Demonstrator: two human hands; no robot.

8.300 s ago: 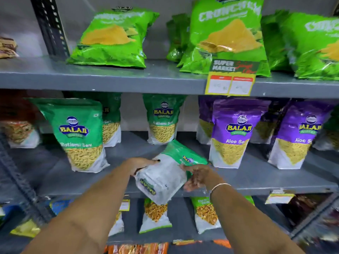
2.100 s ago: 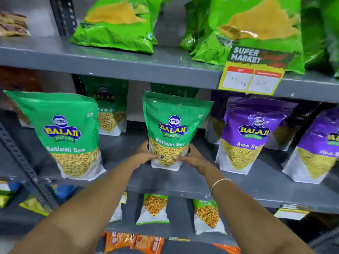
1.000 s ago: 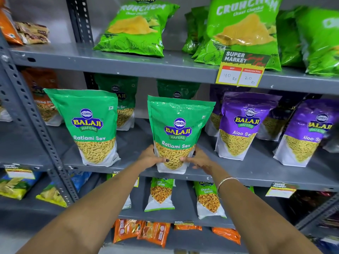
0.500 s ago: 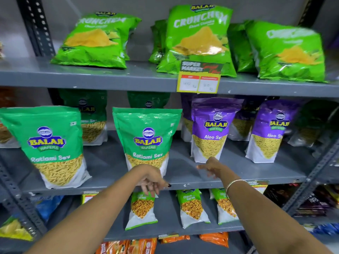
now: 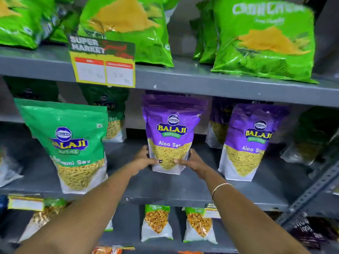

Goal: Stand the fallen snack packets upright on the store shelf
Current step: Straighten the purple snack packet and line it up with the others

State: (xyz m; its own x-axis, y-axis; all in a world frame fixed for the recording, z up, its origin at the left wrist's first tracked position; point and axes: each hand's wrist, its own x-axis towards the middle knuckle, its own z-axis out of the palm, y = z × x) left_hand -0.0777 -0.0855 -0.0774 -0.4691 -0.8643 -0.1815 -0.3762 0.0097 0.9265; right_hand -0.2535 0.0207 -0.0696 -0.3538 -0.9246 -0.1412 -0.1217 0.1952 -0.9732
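Observation:
A purple Aloo Sev packet (image 5: 171, 132) stands upright in the middle of the grey middle shelf (image 5: 183, 191). My left hand (image 5: 145, 160) grips its lower left side and my right hand (image 5: 190, 162) grips its lower right side. To its left, the green Ratlami Sev packet (image 5: 71, 143) stands upright near the shelf's front edge. A second purple Aloo Sev packet (image 5: 249, 142) stands upright to the right. More green and purple packets stand behind them in shadow.
Large green Crunchem bags (image 5: 262, 39) sit on the upper shelf, with a yellow price tag (image 5: 104, 70) clipped to its edge. Small green packets (image 5: 157, 222) stand on the lower shelf. A perforated upright post (image 5: 311, 191) rises at the right.
Both hands left the green Ratlami Sev packet, which stays upright, and moved right to take hold of the purple Aloo Sev packet. The view shifted right and closer.

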